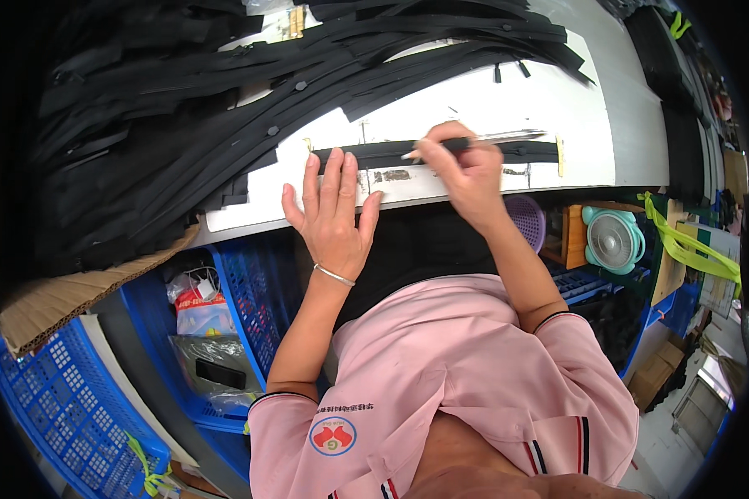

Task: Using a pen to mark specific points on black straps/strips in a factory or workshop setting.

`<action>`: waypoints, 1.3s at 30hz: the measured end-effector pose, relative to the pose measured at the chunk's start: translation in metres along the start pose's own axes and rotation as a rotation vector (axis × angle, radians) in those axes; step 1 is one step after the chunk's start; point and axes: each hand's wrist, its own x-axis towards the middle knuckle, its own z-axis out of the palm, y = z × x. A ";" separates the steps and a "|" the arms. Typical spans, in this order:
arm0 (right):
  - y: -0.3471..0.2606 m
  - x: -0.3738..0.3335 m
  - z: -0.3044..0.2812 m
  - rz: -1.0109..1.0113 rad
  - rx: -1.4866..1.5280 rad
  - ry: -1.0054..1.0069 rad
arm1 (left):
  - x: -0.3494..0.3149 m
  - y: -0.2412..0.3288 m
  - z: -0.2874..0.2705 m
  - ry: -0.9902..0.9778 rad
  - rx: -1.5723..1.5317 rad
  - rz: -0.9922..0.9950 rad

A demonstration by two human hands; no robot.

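Observation:
A black fabric strip [383, 155] lies along the near edge of the white board, between two yellowish tape marks. My left hand [334, 212] rests flat with fingers spread, its fingertips on the left part of this strip. In my right hand [473, 179] is a slim pencil-like marker [409, 155], its pale tip pointing left over the strip. A thin silvery shaft [512, 135] sticks out to the right from the same hand, and I cannot make out whether it belongs to the marker.
Many long black strips [158, 141] heap over the left and far side of the white board [591, 125]. Below the table are blue baskets [66, 416], one with bags and a phone [220, 373]. A turquoise fan [614, 239] and purple basket [524, 223] stand right.

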 end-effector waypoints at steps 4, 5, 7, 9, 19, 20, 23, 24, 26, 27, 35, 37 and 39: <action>0.016 -0.001 -0.040 -0.092 -0.216 0.177 | 0.000 0.001 0.000 0.009 0.015 0.014; 0.024 -0.002 -0.045 -0.090 -0.218 0.185 | 0.001 0.001 0.001 0.018 0.015 0.021; 0.034 -0.003 -0.050 -0.066 -0.253 0.161 | 0.001 0.001 0.000 0.009 0.007 0.023; 0.032 -0.004 -0.052 -0.042 -0.273 0.155 | 0.001 0.000 0.001 -0.003 -0.005 0.019; 0.034 -0.002 -0.048 -0.121 -0.312 0.140 | 0.021 0.050 0.002 0.005 -0.247 0.121; 0.033 -0.002 -0.047 -0.120 -0.311 0.142 | 0.028 0.058 0.007 0.033 -0.311 0.152; 0.031 -0.002 -0.046 -0.097 -0.308 0.153 | 0.041 0.073 0.022 0.052 -0.412 0.147; 0.033 -0.003 -0.045 -0.090 -0.299 0.174 | 0.042 0.074 0.027 0.051 -0.398 0.127; 0.033 -0.004 -0.047 -0.081 -0.290 0.197 | 0.045 0.075 0.031 0.048 -0.384 0.111; 0.033 -0.005 -0.050 -0.086 -0.239 0.153 | 0.046 0.076 0.032 0.072 -0.388 0.106; 0.044 -0.005 -0.055 -0.190 -0.242 0.032 | 0.047 0.077 0.033 0.079 -0.394 0.101; 0.049 -0.006 -0.056 -0.190 -0.247 0.034 | 0.045 0.076 0.035 0.085 -0.393 0.108; 0.045 -0.005 -0.056 -0.172 -0.241 0.034 | 0.046 0.077 0.035 0.087 -0.388 0.118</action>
